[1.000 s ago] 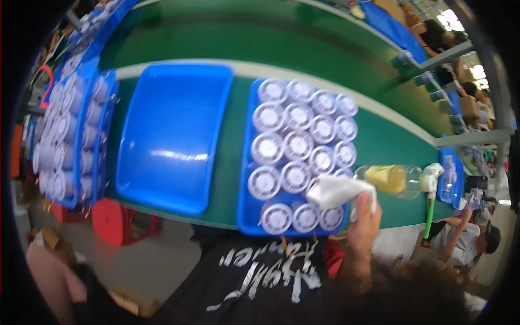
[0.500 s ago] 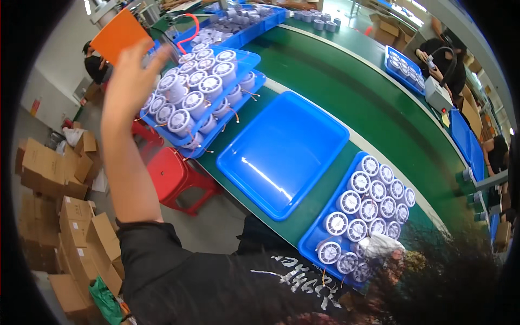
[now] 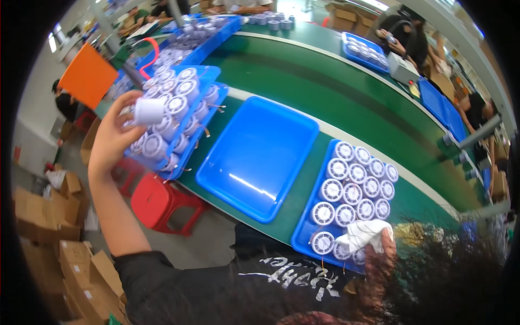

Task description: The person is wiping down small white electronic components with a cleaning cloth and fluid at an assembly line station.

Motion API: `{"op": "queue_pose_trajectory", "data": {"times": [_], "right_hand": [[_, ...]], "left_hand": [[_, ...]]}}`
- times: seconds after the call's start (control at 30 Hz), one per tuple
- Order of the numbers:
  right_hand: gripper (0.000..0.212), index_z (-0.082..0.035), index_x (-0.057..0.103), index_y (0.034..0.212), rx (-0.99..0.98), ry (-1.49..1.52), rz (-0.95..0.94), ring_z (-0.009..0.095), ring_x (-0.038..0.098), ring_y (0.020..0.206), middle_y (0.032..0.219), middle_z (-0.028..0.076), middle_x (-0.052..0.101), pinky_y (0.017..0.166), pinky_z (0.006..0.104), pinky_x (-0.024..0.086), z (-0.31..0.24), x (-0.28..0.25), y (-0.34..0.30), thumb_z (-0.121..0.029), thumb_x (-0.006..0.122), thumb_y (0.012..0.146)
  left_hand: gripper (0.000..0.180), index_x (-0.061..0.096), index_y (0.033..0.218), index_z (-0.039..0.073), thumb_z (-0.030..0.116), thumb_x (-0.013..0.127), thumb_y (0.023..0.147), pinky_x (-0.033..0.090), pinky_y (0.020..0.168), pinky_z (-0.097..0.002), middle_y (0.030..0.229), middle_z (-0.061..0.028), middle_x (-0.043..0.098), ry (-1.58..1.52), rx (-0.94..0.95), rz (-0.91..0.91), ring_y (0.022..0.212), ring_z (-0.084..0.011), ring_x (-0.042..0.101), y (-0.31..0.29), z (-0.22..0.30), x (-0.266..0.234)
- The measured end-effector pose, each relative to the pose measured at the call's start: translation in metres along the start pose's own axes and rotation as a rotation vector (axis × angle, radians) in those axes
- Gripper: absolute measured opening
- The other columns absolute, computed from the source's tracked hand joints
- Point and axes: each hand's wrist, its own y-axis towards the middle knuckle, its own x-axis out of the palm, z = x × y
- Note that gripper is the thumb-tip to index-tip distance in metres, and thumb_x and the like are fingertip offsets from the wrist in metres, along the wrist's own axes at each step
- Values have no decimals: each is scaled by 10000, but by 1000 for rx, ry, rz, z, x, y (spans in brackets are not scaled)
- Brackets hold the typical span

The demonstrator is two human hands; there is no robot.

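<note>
My left hand (image 3: 111, 138) is closed around a white cylindrical plastic housing (image 3: 150, 111), tipped on its side above a stack of blue trays (image 3: 212, 76). Similar round white housings with spoked tops (image 3: 177, 105) and thin wires fill these trays. At the right, my right hand (image 3: 387, 244) grips a white cloth (image 3: 360, 233) over the near corner of another blue tray (image 3: 302, 238). Rows of the white housings stand in that tray, spoked faces up. Hair at the lower right hides part of my right hand and arm. Between the two groups lies a flat blue tray (image 3: 257, 157).
A green conveyor belt (image 3: 303, 81) runs behind the trays. To the left are an orange panel (image 3: 88, 75), a red stool (image 3: 157, 203) and cardboard boxes (image 3: 40, 214). Across the belt, other people work beside a blue tray of housings (image 3: 365, 52).
My left hand has come down toward the stacked trays and now holds a housing. The right hand and its cloth show more plainly over the right tray. The whole view has shifted.
</note>
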Motion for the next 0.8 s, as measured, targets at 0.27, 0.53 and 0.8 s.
{"op": "queue_pose_trajectory", "data": {"times": [0.27,0.53,0.8], "right_hand": [[400,-3,520,1274,424,960,-121,262,594,1127,1212,134,617,948,462,467,-51,16,12,-283,505,989],[457,-20,595,1244,-867,-714,-77,220,564,1181,1271,136,594,1039,400,356,-98,21,-21,-376,514,970],[496,20,560,1267,-868,-792,-124,332,557,1168,1249,184,580,1013,441,398,-101,33,-37,-289,596,881]], "left_hand": [[655,499,1226,18,-34,747,622,495,901,-345,1162,-112,554,-631,140,-521,1096,-203,572,-75,5,165],[615,508,1240,-27,-20,766,682,507,883,-307,1135,-99,609,-793,-15,-704,1057,-165,603,-110,40,317],[623,497,1248,-56,1,788,700,471,971,-311,1196,-119,604,-886,-158,-815,1117,-180,595,-120,58,327]]}}
